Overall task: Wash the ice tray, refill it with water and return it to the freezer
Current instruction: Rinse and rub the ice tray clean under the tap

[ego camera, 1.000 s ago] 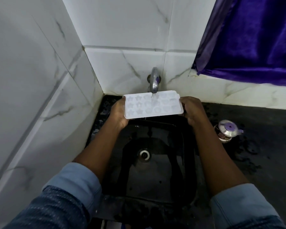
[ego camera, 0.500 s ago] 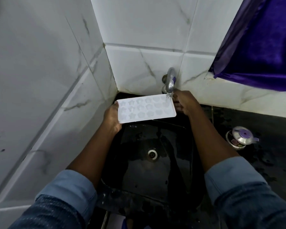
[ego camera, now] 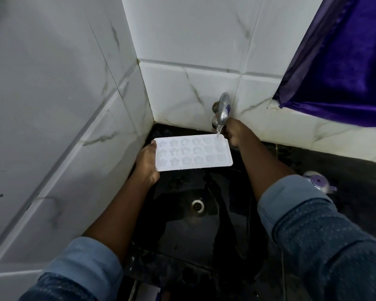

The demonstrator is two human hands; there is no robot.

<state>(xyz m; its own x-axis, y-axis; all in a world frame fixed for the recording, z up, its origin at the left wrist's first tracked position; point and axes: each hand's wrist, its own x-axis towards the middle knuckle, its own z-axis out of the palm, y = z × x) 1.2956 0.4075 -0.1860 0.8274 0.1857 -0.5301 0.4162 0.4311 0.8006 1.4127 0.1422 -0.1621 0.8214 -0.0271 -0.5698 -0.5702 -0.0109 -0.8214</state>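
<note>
The left hand (ego camera: 147, 161) grips the white ice tray (ego camera: 193, 153) by its short end, thumb on the rim; the right hand (ego camera: 236, 134) sits beside the tap (ego camera: 223, 111), fingers hidden, so I cannot tell its grip.

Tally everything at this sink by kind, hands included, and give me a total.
ice tray: 1
tap: 1
sink: 1
purple cloth: 1
small metal container: 1
hands: 2 (left hand, right hand)
Total: 7
</note>
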